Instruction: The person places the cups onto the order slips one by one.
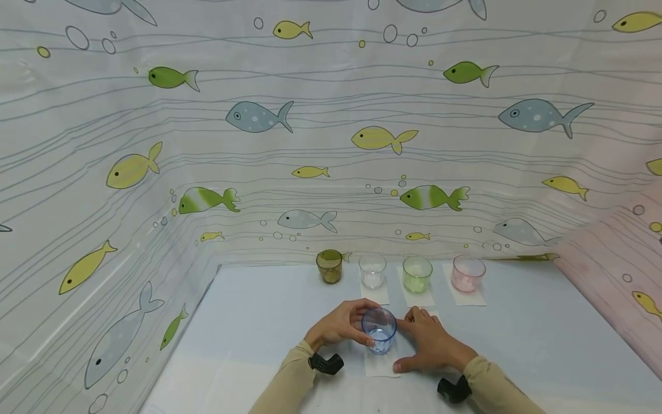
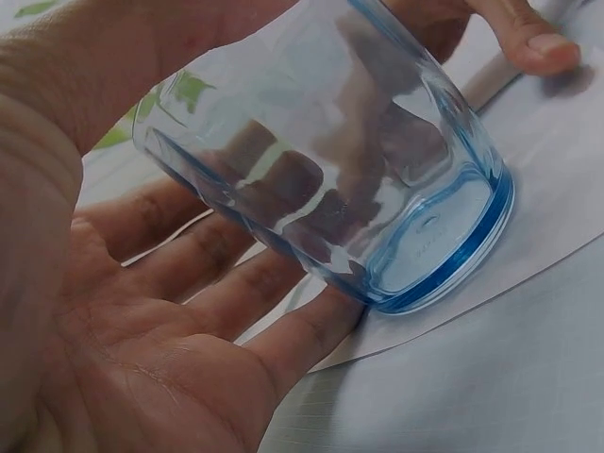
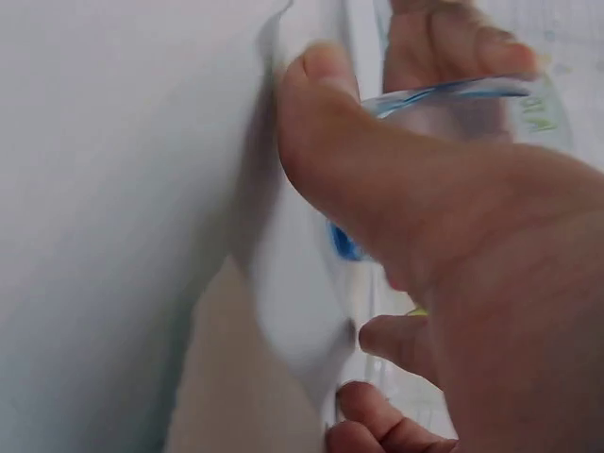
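A clear blue-tinted glass [image 1: 380, 339] stands on a white sheet of paper [image 1: 380, 367] at the front middle of the table. My left hand [image 1: 341, 325] grips it from the left in the head view, with the thumb in front and the fingers behind. In the left wrist view the glass [image 2: 377, 189] shows its blue base over the paper. To the right of the glass lies my right hand [image 1: 431, 342], thumb spread away from the fingers, touching the paper. In the right wrist view the thumb [image 3: 326, 123] lies against the paper [image 3: 293, 274], whose edge lifts.
Behind the hands stand a brown glass [image 1: 330, 267], a clear glass [image 1: 373, 273], a green glass [image 1: 416, 276] and a pink glass [image 1: 468, 275]. The last three are on pieces of white paper. A fish-patterned curtain [image 1: 331, 155] encloses the pale table [image 1: 258, 322].
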Motion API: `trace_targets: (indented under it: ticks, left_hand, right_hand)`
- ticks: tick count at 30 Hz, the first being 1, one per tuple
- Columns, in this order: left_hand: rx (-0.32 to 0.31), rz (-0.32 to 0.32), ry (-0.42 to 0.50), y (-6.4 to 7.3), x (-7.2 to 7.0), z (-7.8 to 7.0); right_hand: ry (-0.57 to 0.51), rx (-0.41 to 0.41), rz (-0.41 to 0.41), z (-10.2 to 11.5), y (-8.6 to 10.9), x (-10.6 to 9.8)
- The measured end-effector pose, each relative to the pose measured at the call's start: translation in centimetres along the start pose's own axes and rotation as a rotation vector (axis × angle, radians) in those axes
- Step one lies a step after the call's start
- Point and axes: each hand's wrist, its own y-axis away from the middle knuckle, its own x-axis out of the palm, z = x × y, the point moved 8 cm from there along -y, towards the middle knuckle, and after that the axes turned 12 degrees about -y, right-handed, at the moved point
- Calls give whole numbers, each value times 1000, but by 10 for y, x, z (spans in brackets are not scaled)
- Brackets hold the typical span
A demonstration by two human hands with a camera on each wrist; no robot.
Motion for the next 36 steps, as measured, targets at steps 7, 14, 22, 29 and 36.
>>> trace_targets:
  ticks: [7,14,22,29,36]
  left_hand:
    - [-29,-9,-5,2,-2,0]
    - [-53,-24,-38,0,0,1]
    - [-27,-16,-13,1,-1,1]
    - [-30,-23,-35,3,-3,2]
    - [-41,-12,8,3,-1,3]
  right_hand:
    - [-11,2,-61,-1,11,-30]
    - [-62,57,-54,-33,32,-63]
    - [-150,71,-1,-64,49,-61]
    - [-169,-27,-1,-68,55,-51]
    - [-111,-20,11,-69,59,-48]
